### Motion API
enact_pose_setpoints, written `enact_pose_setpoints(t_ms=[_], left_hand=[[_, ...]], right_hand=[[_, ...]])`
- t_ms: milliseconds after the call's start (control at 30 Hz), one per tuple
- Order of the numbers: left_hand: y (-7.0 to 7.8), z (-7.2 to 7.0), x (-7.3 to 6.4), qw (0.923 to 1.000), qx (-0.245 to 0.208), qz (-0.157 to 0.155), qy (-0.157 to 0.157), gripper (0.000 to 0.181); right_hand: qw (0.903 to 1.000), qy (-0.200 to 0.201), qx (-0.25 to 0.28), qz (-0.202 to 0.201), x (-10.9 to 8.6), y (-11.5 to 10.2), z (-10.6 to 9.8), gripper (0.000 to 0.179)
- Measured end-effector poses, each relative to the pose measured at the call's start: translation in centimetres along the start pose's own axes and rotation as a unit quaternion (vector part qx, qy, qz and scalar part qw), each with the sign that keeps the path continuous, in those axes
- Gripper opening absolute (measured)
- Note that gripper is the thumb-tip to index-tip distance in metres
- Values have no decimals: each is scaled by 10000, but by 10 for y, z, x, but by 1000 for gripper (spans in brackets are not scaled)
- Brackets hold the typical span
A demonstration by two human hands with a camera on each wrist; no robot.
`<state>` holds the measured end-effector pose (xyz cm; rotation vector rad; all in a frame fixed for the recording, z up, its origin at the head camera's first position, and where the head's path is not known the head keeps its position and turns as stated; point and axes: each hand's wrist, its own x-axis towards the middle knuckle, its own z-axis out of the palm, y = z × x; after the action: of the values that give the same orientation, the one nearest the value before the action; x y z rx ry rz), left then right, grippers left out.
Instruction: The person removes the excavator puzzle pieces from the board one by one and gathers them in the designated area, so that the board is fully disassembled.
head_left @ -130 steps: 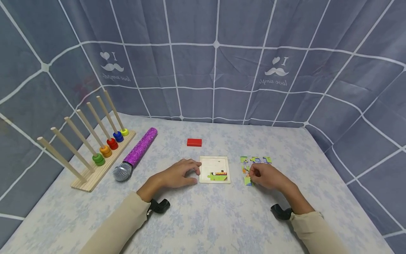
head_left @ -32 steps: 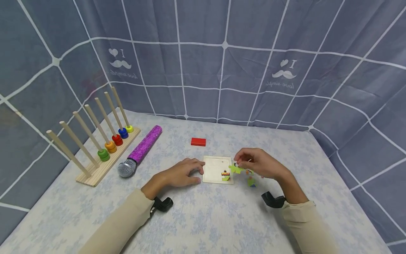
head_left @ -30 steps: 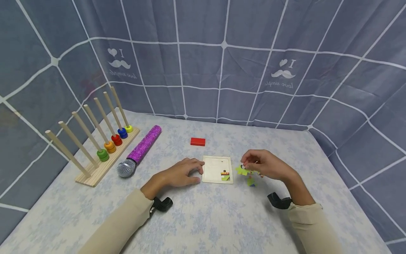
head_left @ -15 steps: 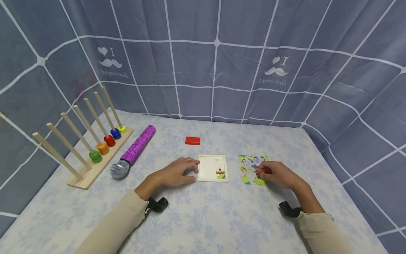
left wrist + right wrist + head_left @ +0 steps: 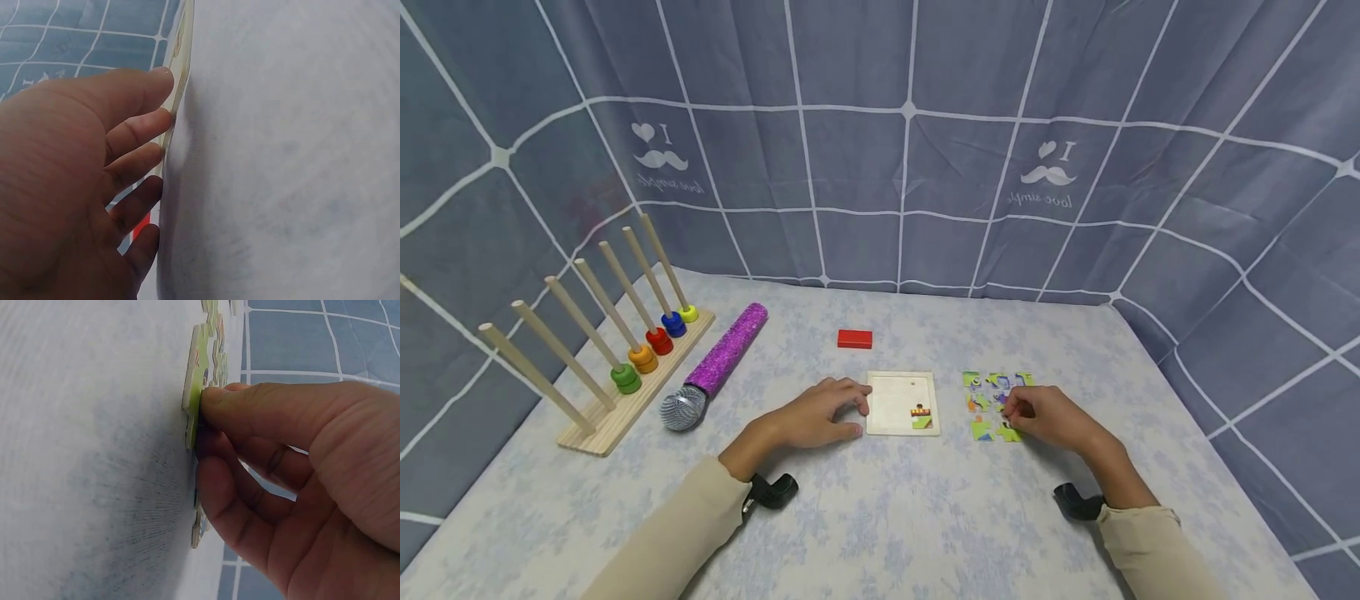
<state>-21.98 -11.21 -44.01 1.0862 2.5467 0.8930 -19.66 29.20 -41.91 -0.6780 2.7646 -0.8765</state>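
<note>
In the head view, my left hand [image 5: 820, 412] touches the left edge of a square wooden puzzle tray [image 5: 872, 427], fingers loosely bent. The left wrist view shows those fingertips against the tray's pale edge [image 5: 181, 69]. One corner puzzle piece [image 5: 921, 418], green with red and yellow, lies in the tray's lower right. Right of the tray, several puzzle pieces [image 5: 982, 429] lie in rows. My right hand [image 5: 1052, 417] pinches at a piece on their right side, near a green knobbed piece [image 5: 1007, 433]. In the right wrist view, the thumb is against a green piece [image 5: 195, 381]; the curled fingers hide part of it.
A red block [image 5: 854, 339] lies behind the tray. To the left are a glittery purple microphone [image 5: 726, 350] and a wooden peg stand [image 5: 597, 425] with coloured rings. A grey-blue curtain [image 5: 850, 158] hangs behind the patterned tablecloth [image 5: 865, 517].
The green knobbed piece, in the tray at first, was lifted out by my right hand, carried right and laid among the loose pieces. My left hand stays at the tray; the camera view shifted.
</note>
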Motion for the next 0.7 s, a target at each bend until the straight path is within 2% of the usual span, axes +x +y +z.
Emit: enact_pose_setpoints(t_ms=[233, 300, 467, 567, 700], left_hand=[[1, -1, -2, 10000, -12, 17, 18, 14], [2, 0, -1, 10000, -27, 37, 40, 13], [2, 1, -2, 10000, 41, 56, 71, 14], [1, 2, -1, 9998, 137, 57, 105, 14], [1, 1, 1, 9999, 117, 57, 80, 15]], right_hand=[[10000, 59, -2, 79, 1, -12, -2, 4], [10000, -27, 28, -9, 6, -22, 1, 9], [9964, -587, -194, -582, 30, -54, 21, 26], [9918, -744, -512, -900, 48, -73, 35, 32], [9899, -649, -1011, -755, 62, -87, 49, 30]])
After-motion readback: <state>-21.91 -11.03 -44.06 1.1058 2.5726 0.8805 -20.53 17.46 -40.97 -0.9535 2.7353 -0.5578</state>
